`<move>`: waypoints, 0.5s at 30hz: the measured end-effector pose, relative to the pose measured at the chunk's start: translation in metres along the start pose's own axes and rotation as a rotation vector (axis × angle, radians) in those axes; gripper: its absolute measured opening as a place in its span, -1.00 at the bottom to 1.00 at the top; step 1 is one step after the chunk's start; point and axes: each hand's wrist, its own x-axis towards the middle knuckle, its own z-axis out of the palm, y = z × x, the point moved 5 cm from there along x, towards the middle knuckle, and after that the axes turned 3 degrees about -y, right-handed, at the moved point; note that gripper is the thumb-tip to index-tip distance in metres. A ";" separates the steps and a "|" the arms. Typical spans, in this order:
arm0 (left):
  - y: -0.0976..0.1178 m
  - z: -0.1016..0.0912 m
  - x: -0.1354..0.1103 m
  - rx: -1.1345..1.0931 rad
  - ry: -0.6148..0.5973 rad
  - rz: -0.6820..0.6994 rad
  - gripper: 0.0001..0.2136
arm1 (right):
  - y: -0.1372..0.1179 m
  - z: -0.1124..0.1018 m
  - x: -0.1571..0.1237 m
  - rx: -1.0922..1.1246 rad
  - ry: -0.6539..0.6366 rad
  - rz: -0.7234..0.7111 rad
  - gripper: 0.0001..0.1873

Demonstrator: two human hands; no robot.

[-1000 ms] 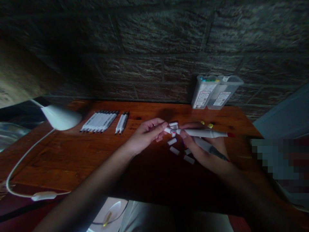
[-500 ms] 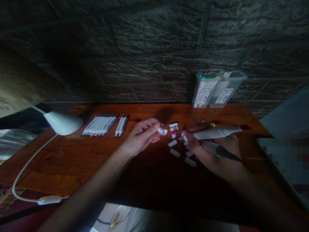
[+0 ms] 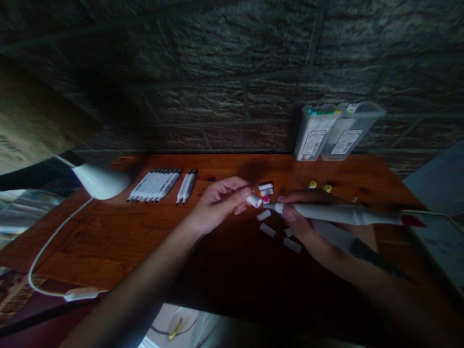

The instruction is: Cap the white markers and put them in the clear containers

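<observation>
Between thumb and fingers my left hand pinches a white marker cap, its round end turned to the right. My right hand is closed on a white uncapped marker, held nearly level. One thin tip of it points left, close to the cap, and its other tip is dark red. A second marker, with a dark section, lies in the same hand, angled down to the right. Loose caps, such as a white cap and a pink-ended cap, lie on the table between my hands.
A row of capped markers and a smaller group of markers lie at left on the wooden table. Two clear plastic cases stand by the brick wall. Yellow caps and a white lamp are also there.
My right hand has tipped the white marker flatter and brought its thin tip left, nearer the cap. The left hand still pinches the cap. The view has shifted slightly.
</observation>
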 end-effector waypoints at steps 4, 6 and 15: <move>-0.001 0.001 0.000 -0.005 -0.046 0.013 -0.79 | -0.004 0.009 -0.001 -0.143 -0.139 -0.167 -0.83; -0.002 0.001 0.000 -0.005 -0.052 0.006 -0.78 | -0.006 0.011 -0.004 -0.220 -0.149 -0.239 -0.77; -0.011 0.006 0.003 -0.099 -0.049 -0.041 -0.73 | -0.014 0.003 -0.005 -0.365 -0.101 -0.302 -0.89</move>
